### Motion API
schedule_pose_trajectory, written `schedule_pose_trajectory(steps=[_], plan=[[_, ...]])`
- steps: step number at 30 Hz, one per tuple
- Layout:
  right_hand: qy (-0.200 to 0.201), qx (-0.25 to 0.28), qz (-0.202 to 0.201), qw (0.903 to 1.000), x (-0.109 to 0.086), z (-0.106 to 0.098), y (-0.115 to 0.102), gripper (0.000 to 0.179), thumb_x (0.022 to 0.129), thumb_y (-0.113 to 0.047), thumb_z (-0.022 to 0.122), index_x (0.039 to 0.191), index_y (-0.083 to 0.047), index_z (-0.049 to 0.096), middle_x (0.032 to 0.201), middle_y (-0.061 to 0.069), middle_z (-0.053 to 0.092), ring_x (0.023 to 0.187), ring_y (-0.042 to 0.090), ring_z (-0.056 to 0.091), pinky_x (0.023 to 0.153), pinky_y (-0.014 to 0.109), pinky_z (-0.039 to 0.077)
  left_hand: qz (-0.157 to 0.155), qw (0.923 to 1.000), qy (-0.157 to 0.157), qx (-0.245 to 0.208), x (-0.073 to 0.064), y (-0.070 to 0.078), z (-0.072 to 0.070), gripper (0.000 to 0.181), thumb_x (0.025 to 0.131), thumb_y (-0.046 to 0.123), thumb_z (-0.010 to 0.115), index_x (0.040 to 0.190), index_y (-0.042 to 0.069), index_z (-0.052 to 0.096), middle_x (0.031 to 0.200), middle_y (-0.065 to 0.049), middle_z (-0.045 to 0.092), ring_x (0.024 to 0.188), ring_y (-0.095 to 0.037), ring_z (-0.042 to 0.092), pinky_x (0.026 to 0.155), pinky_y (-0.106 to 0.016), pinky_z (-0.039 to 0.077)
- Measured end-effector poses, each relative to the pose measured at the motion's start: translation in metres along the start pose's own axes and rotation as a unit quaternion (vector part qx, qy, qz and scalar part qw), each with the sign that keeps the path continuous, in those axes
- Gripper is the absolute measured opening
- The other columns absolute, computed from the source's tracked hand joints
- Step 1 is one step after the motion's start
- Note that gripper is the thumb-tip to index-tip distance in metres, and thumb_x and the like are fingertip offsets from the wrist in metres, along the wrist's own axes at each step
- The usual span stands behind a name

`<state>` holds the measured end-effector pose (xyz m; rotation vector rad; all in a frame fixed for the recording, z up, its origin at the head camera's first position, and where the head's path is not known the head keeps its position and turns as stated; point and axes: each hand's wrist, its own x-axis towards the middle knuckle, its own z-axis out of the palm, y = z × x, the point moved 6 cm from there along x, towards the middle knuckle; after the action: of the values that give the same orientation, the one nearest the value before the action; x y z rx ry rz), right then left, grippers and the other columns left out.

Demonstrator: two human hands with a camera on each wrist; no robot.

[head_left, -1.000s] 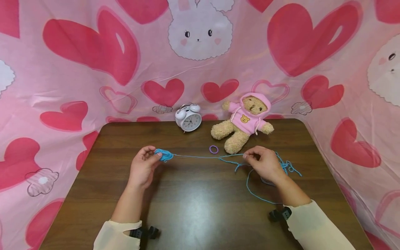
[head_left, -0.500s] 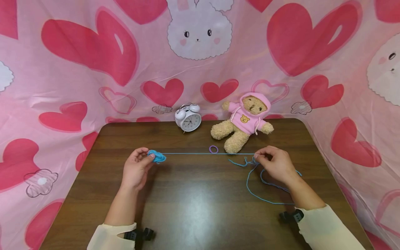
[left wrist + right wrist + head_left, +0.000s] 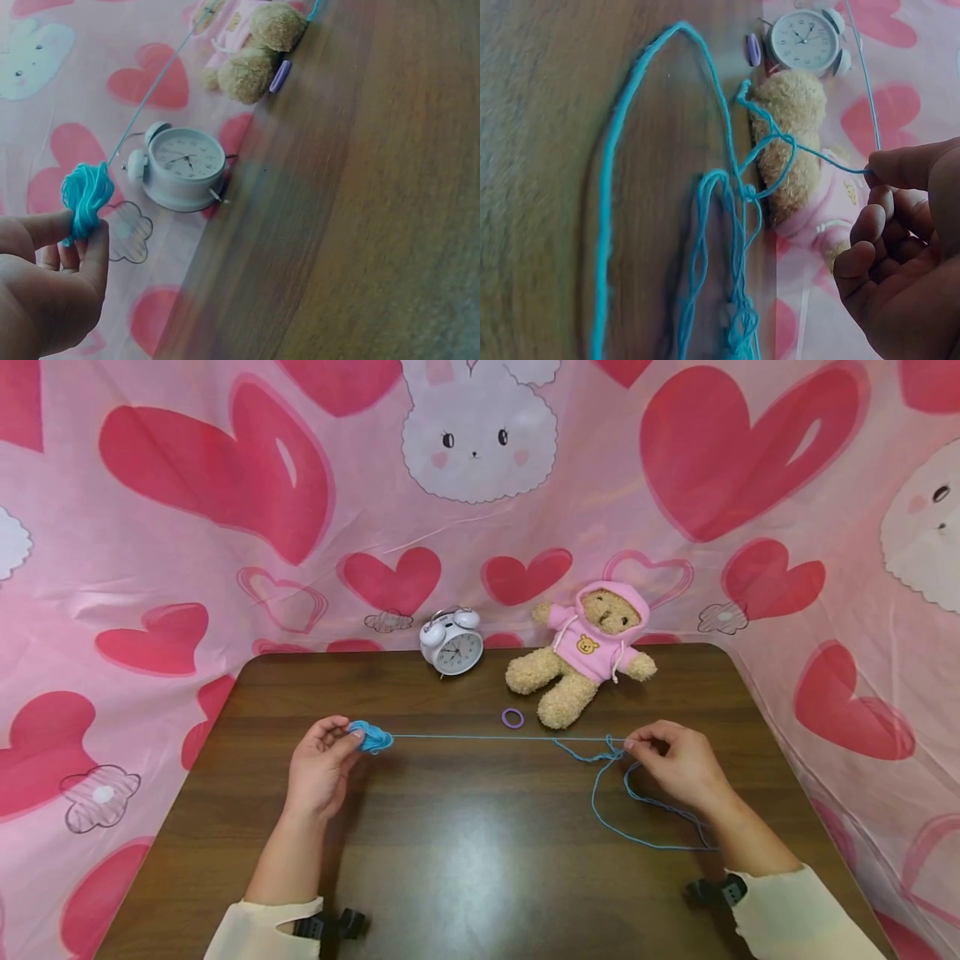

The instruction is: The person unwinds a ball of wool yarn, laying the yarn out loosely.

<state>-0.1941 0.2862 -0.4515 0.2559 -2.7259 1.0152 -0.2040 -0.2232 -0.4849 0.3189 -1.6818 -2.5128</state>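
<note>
My left hand [image 3: 321,768] pinches a small bundle of wound blue yarn [image 3: 371,737] between thumb and fingers, raised over the left part of the table. From the bundle a single strand [image 3: 495,737] runs straight and taut to the right. At its other end my right hand [image 3: 678,762] pinches the strand between thumb and forefinger. Loose yarn [image 3: 739,322] trails from that pinch, looped and tangled below the hand in the right wrist view. The bundle [image 3: 88,196] shows as a folded skein at the fingertips in the left wrist view.
A white alarm clock [image 3: 452,643] stands at the back of the brown table [image 3: 450,843]. Right of it sits a teddy bear [image 3: 588,647] in a pink hoodie. A purple ring [image 3: 513,718] lies before the bear. A pink heart-printed cloth [image 3: 300,510] hangs behind.
Both hands have moved apart, the left one leftward with the bundle and the right one rightward. The strand between them has grown longer.
</note>
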Motion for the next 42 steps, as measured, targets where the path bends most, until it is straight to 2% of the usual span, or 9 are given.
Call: schedule_pose_trajectory(steps=[3, 8, 14, 19, 23, 31, 36, 42], plan=[[0.000, -0.004, 0.002, 1.0000, -0.002, -0.002, 0.001, 0.003, 0.093, -0.018, 0.078, 0.091, -0.016, 0.078, 0.081, -0.006, 0.068, 0.069, 0.008, 0.055, 0.060, 0.022, 0.044, 0.005, 0.9999, 0.003, -0.016, 0.001, 0.002, -0.001, 0.024, 0.095, -0.009, 0.068, 0.109, 0.006, 0.058, 0.099, -0.002, 0.059, 0.091, -0.013, 0.062, 0.081, -0.025, 0.059], [-0.005, -0.011, 0.008, 0.9999, -0.005, -0.003, 0.005, 0.004, 0.093, -0.019, 0.078, 0.091, -0.016, 0.078, 0.081, -0.007, 0.068, 0.069, 0.008, 0.054, 0.060, 0.023, 0.043, 0.007, 0.9994, 0.015, -0.032, 0.003, 0.004, -0.003, 0.024, 0.096, -0.011, 0.065, 0.113, 0.002, 0.054, 0.098, -0.001, 0.059, 0.090, -0.012, 0.061, 0.079, -0.026, 0.059], [-0.013, -0.009, 0.024, 0.9996, -0.009, -0.003, 0.009, 0.005, 0.094, -0.021, 0.078, 0.091, -0.016, 0.078, 0.083, -0.006, 0.069, 0.070, 0.009, 0.055, 0.060, 0.024, 0.044, 0.002, 0.9985, 0.046, -0.030, 0.002, 0.007, -0.008, 0.025, 0.097, -0.011, 0.063, 0.110, 0.009, 0.054, 0.099, 0.000, 0.056, 0.092, -0.012, 0.059, 0.083, -0.026, 0.058], [-0.008, -0.016, 0.040, 0.9991, -0.012, -0.011, 0.014, 0.007, 0.094, -0.023, 0.077, 0.093, -0.016, 0.078, 0.086, -0.002, 0.071, 0.072, 0.008, 0.056, 0.062, 0.023, 0.045, -0.001, 0.9975, 0.066, -0.025, 0.001, 0.009, -0.014, 0.025, 0.097, -0.009, 0.064, 0.111, 0.009, 0.054, 0.100, -0.001, 0.054, 0.093, -0.013, 0.059, 0.088, -0.029, 0.058], [0.002, -0.027, 0.048, 0.9985, -0.013, -0.024, 0.019, 0.009, 0.094, -0.024, 0.077, 0.095, -0.015, 0.078, 0.088, 0.001, 0.074, 0.072, 0.007, 0.056, 0.061, 0.022, 0.044, 0.004, 0.9973, 0.066, -0.032, 0.001, 0.011, -0.020, 0.026, 0.097, -0.010, 0.064, 0.112, 0.008, 0.053, 0.099, 0.000, 0.056, 0.092, -0.012, 0.058, 0.086, -0.028, 0.058], [0.020, -0.051, 0.060, 0.9967, -0.015, -0.046, 0.033, 0.014, 0.095, -0.026, 0.077, 0.098, -0.013, 0.079, 0.090, 0.003, 0.076, 0.072, 0.003, 0.055, 0.061, 0.020, 0.042, 0.014, 0.9967, 0.059, -0.053, 0.000, 0.015, -0.029, 0.024, 0.097, -0.012, 0.063, 0.108, 0.008, 0.056, 0.095, 0.000, 0.058, 0.087, -0.011, 0.059, 0.073, -0.023, 0.055], [0.036, -0.063, 0.070, 0.9949, -0.019, -0.058, 0.042, 0.015, 0.095, -0.026, 0.076, 0.096, -0.011, 0.078, 0.085, 0.003, 0.075, 0.070, -0.001, 0.055, 0.060, 0.019, 0.042, 0.020, 0.9954, 0.061, -0.071, -0.001, 0.018, -0.035, 0.023, 0.096, -0.013, 0.062, 0.110, 0.005, 0.055, 0.093, -0.001, 0.060, 0.086, -0.012, 0.060, 0.073, -0.024, 0.057], [0.041, -0.052, 0.087, 0.9940, -0.024, -0.069, 0.059, 0.020, 0.095, -0.027, 0.075, 0.099, -0.008, 0.078, 0.084, 0.000, 0.074, 0.072, -0.004, 0.053, 0.061, 0.019, 0.042, 0.027, 0.9935, 0.070, -0.085, -0.002, 0.023, -0.043, 0.025, 0.095, -0.016, 0.062, 0.111, 0.002, 0.056, 0.093, -0.002, 0.059, 0.087, -0.012, 0.060, 0.074, -0.025, 0.057]])
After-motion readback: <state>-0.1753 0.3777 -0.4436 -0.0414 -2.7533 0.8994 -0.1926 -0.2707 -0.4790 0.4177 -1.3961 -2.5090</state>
